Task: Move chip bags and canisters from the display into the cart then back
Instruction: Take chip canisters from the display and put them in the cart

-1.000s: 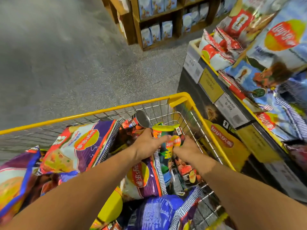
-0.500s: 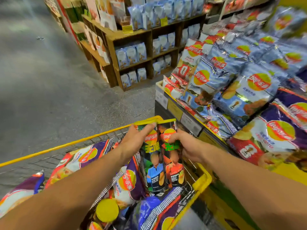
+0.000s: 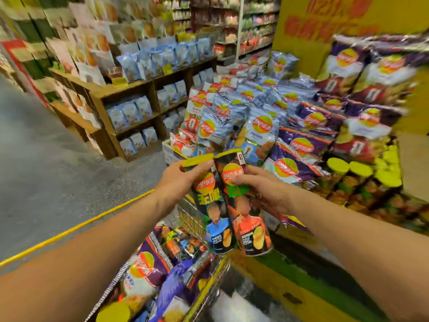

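Two tall chip canisters with yellow lids are held upright side by side above the yellow-rimmed cart (image 3: 76,226). My left hand (image 3: 178,180) grips the left canister (image 3: 212,210), which carries a blue-shirted figure. My right hand (image 3: 262,189) grips the right canister (image 3: 249,219), which carries an orange-shirted figure. Both canisters hang between the cart and the chip display (image 3: 301,126) to the right. Purple and blue chip bags (image 3: 146,270) and a yellow-lidded canister (image 3: 113,312) lie in the cart below.
Yellow-lidded canisters (image 3: 362,170) stand in a row at the display's right front, beside stacked blue and purple bags. A wooden shelf (image 3: 130,117) with pale blue bags stands at the back left. Grey floor (image 3: 46,159) stretches to the left. A yellow sign (image 3: 325,19) rises behind the display.
Both hands have lifted the two canisters up out of the cart and toward the display. The view has swung upward and to the right.
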